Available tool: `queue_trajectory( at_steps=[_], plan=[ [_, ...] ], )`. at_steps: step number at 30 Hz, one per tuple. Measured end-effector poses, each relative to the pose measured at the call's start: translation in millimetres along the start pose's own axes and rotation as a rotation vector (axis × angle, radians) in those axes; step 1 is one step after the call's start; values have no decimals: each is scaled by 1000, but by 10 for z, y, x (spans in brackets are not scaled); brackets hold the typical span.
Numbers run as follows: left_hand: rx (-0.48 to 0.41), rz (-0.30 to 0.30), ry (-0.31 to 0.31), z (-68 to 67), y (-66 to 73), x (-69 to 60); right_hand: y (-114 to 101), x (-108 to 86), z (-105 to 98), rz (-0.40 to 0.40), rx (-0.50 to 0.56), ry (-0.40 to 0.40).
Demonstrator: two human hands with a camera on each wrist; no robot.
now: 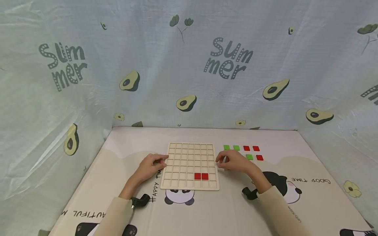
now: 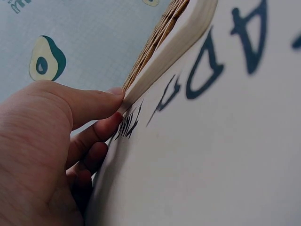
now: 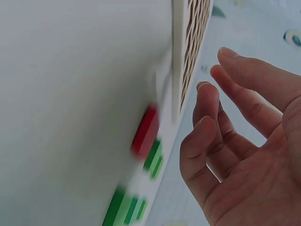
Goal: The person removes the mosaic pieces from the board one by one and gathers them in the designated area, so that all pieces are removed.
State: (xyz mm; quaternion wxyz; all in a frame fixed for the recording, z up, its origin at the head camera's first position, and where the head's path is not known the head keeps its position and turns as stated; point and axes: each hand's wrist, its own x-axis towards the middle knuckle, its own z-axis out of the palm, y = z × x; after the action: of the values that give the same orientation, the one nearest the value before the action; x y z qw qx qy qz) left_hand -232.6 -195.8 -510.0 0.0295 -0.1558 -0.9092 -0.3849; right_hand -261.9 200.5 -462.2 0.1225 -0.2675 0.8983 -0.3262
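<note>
A pale wooden grid board (image 1: 180, 165) lies flat on the table. Two red square tiles (image 1: 197, 176) sit side by side in its cells, in the second row from the near edge. My left hand (image 1: 152, 166) is at the board's left edge; in the left wrist view its thumb (image 2: 101, 100) touches the wooden rim (image 2: 164, 59), while the other fingers are bent below. Just right of the board hovers my right hand (image 1: 234, 161), fingers loosely bent and holding nothing. Its fingertips (image 3: 200, 129) are apart from the tiles and board in the right wrist view.
Beyond and right of my right hand lie several loose green tiles (image 1: 249, 157) and red tiles (image 1: 256, 148). A printed cloth (image 1: 206, 213) with pandas and lettering covers the table. Patterned sheeting (image 1: 165, 65) rises behind and at both sides.
</note>
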Motion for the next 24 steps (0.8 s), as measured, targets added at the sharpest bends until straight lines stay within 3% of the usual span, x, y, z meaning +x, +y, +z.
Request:
queue_trajectory(
  at_steps=[11,24],
  plan=[
    [2,-12,5,-5,4,-7,-333,196,306,-79,21,-64],
    [-6,-28,-19,-14,-5,-5,-468,286,530,-125,2,-101]
  ],
)
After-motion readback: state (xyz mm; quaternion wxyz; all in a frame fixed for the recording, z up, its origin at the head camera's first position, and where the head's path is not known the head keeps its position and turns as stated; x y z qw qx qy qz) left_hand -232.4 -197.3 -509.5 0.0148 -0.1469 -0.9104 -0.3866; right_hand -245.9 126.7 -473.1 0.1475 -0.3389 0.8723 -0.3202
